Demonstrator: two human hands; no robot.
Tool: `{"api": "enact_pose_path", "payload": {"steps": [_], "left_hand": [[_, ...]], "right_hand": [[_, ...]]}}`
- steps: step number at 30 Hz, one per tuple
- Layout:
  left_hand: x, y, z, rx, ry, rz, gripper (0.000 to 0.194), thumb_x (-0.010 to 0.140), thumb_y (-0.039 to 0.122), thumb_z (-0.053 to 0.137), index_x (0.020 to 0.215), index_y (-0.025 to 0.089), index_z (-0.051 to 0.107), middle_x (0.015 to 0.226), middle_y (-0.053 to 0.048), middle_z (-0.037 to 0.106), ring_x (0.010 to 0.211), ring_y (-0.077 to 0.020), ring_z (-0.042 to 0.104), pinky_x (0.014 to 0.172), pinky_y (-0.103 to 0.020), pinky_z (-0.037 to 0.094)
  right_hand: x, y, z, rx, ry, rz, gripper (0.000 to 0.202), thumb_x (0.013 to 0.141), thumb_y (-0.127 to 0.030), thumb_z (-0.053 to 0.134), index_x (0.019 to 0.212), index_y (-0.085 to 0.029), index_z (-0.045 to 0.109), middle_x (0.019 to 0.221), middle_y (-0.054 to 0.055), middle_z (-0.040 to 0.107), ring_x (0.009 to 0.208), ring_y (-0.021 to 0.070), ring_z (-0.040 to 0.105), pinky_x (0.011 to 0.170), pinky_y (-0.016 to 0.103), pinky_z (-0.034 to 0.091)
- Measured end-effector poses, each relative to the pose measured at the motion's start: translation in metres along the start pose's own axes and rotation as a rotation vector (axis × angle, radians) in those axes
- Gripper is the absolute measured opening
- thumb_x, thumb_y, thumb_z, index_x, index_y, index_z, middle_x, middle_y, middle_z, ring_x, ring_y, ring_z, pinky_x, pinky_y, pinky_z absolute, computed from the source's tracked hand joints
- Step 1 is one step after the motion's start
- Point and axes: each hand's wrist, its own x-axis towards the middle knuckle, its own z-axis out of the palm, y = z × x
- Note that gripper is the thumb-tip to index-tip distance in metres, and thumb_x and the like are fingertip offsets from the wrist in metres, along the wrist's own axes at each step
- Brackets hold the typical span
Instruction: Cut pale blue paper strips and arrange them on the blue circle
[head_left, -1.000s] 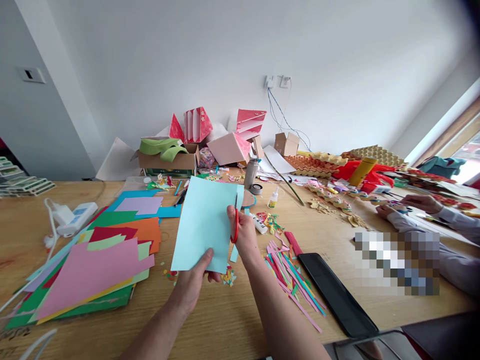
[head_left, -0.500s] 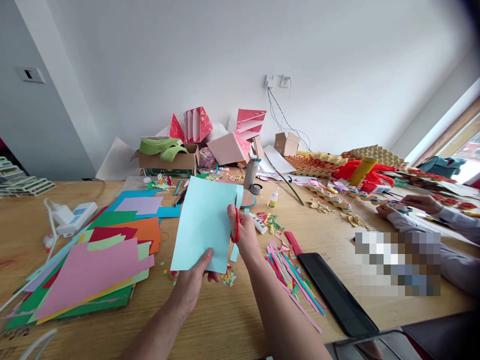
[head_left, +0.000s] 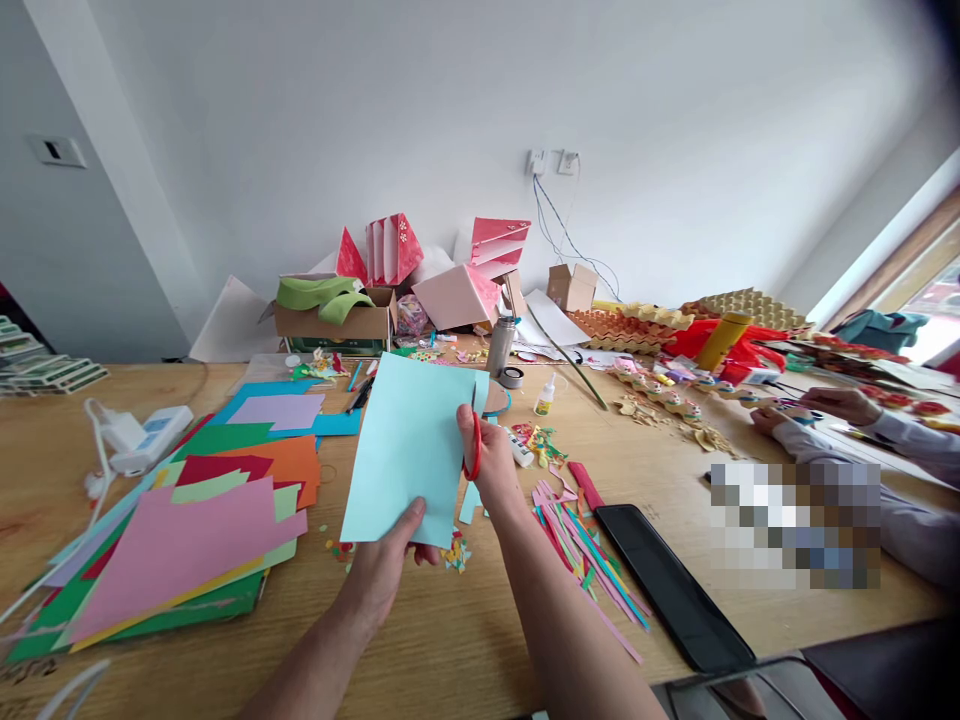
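Observation:
A light blue sheet of paper (head_left: 405, 450) is held up over the table in front of me. My left hand (head_left: 397, 550) grips its bottom edge, thumb on the front and the other fingers mostly hidden behind. My right hand (head_left: 487, 455) is closed round the red handle of a pair of scissors (head_left: 474, 445), whose blades point up at the sheet's right edge. A narrow piece of the same blue shows just right of the blades. Thin coloured strips (head_left: 585, 555) lie beside my right forearm.
Coloured paper (head_left: 202, 540) is stacked at the left, near a white power strip (head_left: 154, 440). A black tray (head_left: 675, 590), a glue bottle (head_left: 545, 396) and a steel flask (head_left: 502, 347) stand or lie rightward. Another person's hands (head_left: 840, 408) work at the far right.
The scissors and my right hand have moved very slightly up along the sheet's right edge. My left hand keeps its hold. The whole view has shifted a little.

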Motion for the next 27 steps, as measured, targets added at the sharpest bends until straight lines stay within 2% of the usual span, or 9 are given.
{"api": "enact_pose_path", "payload": {"steps": [11,20,27], "left_hand": [[-0.001,-0.001,0.000,-0.005,-0.012,-0.006,0.039,0.064,0.049,0.079,0.065,0.016,0.058,0.048,0.002,0.058,0.041,-0.0124,0.053,0.045,-0.026,0.039],[0.000,-0.003,-0.001,-0.009,-0.022,0.004,0.038,0.065,0.048,0.078,0.064,0.015,0.059,0.049,0.002,0.058,0.042,-0.0124,0.053,0.045,-0.026,0.039],[0.001,-0.004,-0.003,0.000,-0.034,0.000,0.037,0.068,0.048,0.077,0.063,0.015,0.059,0.049,0.002,0.058,0.042,-0.0120,0.052,0.046,-0.026,0.039]], "right_hand": [[-0.002,-0.006,0.000,0.033,0.020,-0.011,0.058,0.083,-0.072,0.044,0.055,-0.023,0.029,0.049,-0.006,0.025,0.047,0.0091,0.022,0.041,0.023,0.020],[-0.002,-0.009,0.001,0.054,0.024,0.001,0.056,0.083,-0.068,0.046,0.054,-0.023,0.033,0.047,-0.005,0.029,0.044,0.0094,0.025,0.040,0.023,0.022],[-0.001,-0.010,0.001,0.060,0.027,0.011,0.056,0.083,-0.068,0.047,0.054,-0.024,0.029,0.047,-0.006,0.026,0.045,0.0094,0.023,0.040,0.023,0.022]]}}
